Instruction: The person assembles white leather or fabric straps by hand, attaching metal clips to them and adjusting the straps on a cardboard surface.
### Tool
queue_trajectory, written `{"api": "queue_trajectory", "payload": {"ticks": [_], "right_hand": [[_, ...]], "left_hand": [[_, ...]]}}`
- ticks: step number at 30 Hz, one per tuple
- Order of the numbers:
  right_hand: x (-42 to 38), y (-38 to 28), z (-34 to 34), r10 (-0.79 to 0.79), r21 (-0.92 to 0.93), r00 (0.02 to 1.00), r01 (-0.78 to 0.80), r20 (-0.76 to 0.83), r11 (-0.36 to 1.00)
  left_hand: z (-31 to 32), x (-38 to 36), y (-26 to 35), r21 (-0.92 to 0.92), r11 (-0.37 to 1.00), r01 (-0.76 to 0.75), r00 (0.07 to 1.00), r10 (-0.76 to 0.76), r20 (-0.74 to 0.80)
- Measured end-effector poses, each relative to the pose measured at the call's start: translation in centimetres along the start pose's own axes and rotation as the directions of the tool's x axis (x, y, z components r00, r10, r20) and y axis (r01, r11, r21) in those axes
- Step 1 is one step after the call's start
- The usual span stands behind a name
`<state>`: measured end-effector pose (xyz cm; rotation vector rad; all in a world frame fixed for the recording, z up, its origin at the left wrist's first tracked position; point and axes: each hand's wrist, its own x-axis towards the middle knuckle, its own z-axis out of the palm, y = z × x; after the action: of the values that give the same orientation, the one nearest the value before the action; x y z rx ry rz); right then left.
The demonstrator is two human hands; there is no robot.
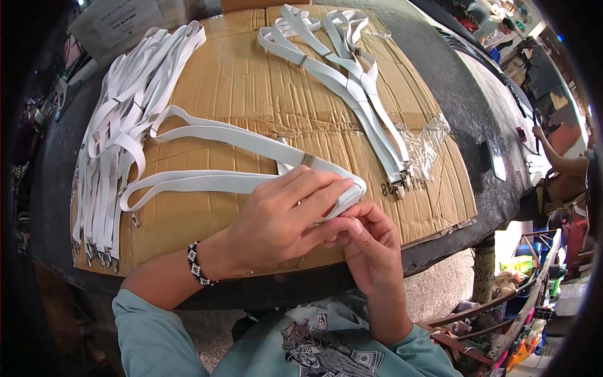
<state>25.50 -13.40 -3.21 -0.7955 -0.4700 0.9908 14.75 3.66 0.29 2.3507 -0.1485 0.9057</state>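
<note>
A pair of white elastic suspenders (232, 135) lies looped across the cardboard, its folded right end raised between my hands. My left hand (286, 217), with a beaded bracelet at the wrist, is closed around that end. Against its fingertips, my right hand (374, 245) is closed in a pinch, its index finger touching the strap's lower edge. Whatever sits inside the pinch is hidden. Further off to the right, more white suspenders (355, 88) lie stretched out, metal clips (400, 182) towards me. A thick pile of white suspenders (125, 107) covers the left side.
A flattened cardboard sheet (232, 69) covers the dark table (440, 50). Clear plastic tape (427, 141) curls at its right side. Behind the pile stands a grey box (88, 38) with a paper sign. A phone-like object (494, 154) lies at right; another person (493, 34) is far back.
</note>
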Motion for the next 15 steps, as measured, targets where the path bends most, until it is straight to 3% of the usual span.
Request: {"api": "queue_trajectory", "payload": {"ticks": [3, 6, 10, 13, 15], "right_hand": [[-0.1, -0.4, 0.1, 0.031, -0.077, 1.0, -0.03, 0.005, 0.997], [-0.9, -2.5, 0.6, 0.103, -0.331, 0.99, -0.13, -0.097, 0.935], [-2.0, -4.8, -0.1, -0.016, -0.647, 0.98, -0.117, -0.197, 0.753], [-2.2, -5.3, -1.1, -0.182, -0.826, 0.977, 0.013, -0.109, 0.563], [-1.9, -5.1, -1.3, -0.228, -0.837, 0.97, 0.059, -0.08, 0.545]], "left_hand": [[0.4, -0.2, -0.4, -0.009, 0.998, -0.055, 0.998, 0.055, -0.022], [0.6, -0.3, -0.5, -0.032, 0.999, -0.03, 0.999, 0.031, 0.026], [0.8, -0.4, -0.2, -0.036, 0.999, 0.014, 0.993, -0.009, 0.116], [1.3, -0.7, -0.1, -0.033, 0.998, 0.053, 0.978, -0.045, 0.205], [1.4, -0.7, 0.1, -0.013, 0.997, 0.076, 0.965, -0.07, 0.251]]}}
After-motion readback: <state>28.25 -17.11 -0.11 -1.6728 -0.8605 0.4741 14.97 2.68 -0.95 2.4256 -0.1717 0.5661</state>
